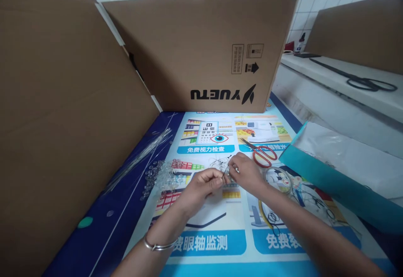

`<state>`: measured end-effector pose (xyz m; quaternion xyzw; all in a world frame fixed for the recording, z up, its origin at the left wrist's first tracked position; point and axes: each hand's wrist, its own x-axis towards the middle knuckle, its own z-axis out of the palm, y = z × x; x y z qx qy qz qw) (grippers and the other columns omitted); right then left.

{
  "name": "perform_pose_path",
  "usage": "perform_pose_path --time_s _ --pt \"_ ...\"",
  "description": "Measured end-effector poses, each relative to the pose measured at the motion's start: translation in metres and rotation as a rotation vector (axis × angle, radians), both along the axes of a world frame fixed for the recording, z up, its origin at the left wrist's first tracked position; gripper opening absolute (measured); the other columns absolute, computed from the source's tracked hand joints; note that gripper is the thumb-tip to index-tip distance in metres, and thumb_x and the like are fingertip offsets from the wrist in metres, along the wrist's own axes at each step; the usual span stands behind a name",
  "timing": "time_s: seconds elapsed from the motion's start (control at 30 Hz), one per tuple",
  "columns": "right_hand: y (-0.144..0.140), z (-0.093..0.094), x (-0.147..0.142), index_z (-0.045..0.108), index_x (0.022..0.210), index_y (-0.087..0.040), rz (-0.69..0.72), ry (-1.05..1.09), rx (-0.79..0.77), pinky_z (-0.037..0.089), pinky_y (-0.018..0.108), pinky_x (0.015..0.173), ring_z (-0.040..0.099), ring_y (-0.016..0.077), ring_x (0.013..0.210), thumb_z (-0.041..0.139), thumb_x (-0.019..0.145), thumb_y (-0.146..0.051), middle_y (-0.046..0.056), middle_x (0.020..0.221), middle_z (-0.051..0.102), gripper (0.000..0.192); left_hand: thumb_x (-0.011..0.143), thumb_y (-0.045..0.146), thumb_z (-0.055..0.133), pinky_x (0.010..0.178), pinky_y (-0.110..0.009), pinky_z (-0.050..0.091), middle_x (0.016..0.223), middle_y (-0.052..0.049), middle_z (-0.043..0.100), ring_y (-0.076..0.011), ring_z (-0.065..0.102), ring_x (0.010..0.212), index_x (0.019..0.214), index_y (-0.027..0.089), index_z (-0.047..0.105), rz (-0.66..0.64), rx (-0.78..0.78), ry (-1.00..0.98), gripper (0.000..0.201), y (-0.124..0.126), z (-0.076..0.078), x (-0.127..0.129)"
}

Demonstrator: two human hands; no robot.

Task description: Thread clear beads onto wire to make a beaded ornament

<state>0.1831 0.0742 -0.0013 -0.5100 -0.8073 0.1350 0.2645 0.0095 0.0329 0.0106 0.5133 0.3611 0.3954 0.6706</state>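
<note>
Behind the hands, a big brown cardboard wall (pixel 201 50) is seen, with black letters printed on it upside down. To the left of the hands, another cardboard wall (pixel 63 100) is seen. Under the hands, the worktop (pixel 210 241) is covered with bright pictures and writing. Far to the right, a white ledge (pixel 378 100) is seen, and long black scissors (pixel 359 79) are laid on it. Nearer on the right, a blue-green box (pixel 327 180) is placed, with clear plastic inside.

Both hands are held close together, with their fingertips pinched. A silver bracelet (pixel 160 246) is worn on the left wrist. To the left of the hands, thin clear sticks (pixel 141 157) and a heap of clear beads (pixel 160 178) are spread. Just past the right hand, red-handled scissors (pixel 256 149) are placed. By the right arm, a clear ring (pixel 291 179) and loose black cords (pixel 317 203) are seen. Right behind the fingers, a tangle of threads (pixel 218 163) is seen. A thin dark string (pixel 225 171) is held between the left hand (pixel 208 184) and the right hand (pixel 245 170).
</note>
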Motion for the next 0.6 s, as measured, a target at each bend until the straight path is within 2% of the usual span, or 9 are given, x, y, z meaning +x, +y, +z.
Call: perform_pose_path --time_s 0.1,0.17,0.27,0.33,0.5,0.6 --pt "-0.005 0.000 -0.002 0.055 0.071 -0.018 0.022 -0.001 0.005 0.036 0.023 0.061 0.050 0.0144 0.073 0.054 0.070 -0.014 0.003 0.079 0.053 0.004 0.078 0.033 0.059 0.051 -0.021 0.026 0.082 -0.004 0.057 -0.0050 0.036 0.053 0.099 0.016 0.064 -0.003 -0.078 -0.046 0.028 0.001 -0.008 0.007" --pt "-0.010 0.002 -0.003 0.055 0.072 -0.018 0.028 0.032 0.021 0.037 0.024 0.064 0.050 0.0151 0.075 0.053 0.071 -0.014 0.003 0.080 0.053 0.004 0.078 0.034 0.058 0.051 -0.021 0.027 0.078 -0.003 0.057 -0.0053 0.038 0.053 0.111 0.019 0.060 0.070 -0.073 -0.058 0.036 0.004 -0.013 0.010" --pt "-0.013 0.004 -0.003 0.056 0.070 -0.017 0.061 0.174 0.009 0.038 0.025 0.065 0.050 0.0142 0.074 0.049 0.074 -0.014 0.003 0.077 0.053 0.008 0.080 0.035 0.056 0.049 -0.021 0.027 0.078 -0.002 0.058 -0.0040 0.039 0.049 0.113 0.020 0.060 0.179 -0.039 -0.034 0.036 0.008 -0.017 0.011" --pt "-0.013 0.005 -0.001 0.055 0.067 -0.018 0.078 0.339 -0.096 0.038 0.023 0.062 0.049 0.0128 0.069 0.050 0.072 -0.014 0.001 0.073 0.053 0.008 0.080 0.036 0.055 0.047 -0.021 0.027 0.078 -0.002 0.060 -0.0038 0.039 0.046 0.112 0.020 0.060 0.181 -0.020 0.016 0.036 0.009 -0.017 0.009" --pt "-0.002 -0.001 0.007 0.053 0.070 -0.017 0.068 0.889 -0.555 0.035 0.021 0.051 0.041 0.0083 0.050 0.050 0.072 -0.021 -0.004 0.058 0.047 0.006 0.081 0.038 0.052 0.046 -0.021 0.033 0.077 -0.003 0.064 -0.0050 0.041 0.043 0.112 0.020 0.060 0.164 0.070 0.151 0.036 0.006 -0.017 0.006" --pt "0.001 -0.003 0.010 0.054 0.070 -0.016 0.134 0.993 -0.667 0.034 0.021 0.050 0.040 0.0077 0.048 0.052 0.071 -0.022 -0.005 0.054 0.045 0.007 0.080 0.039 0.053 0.044 -0.021 0.034 0.077 -0.003 0.065 -0.0052 0.040 0.042 0.111 0.020 0.061 0.176 0.098 0.185 0.037 0.006 -0.018 0.007"
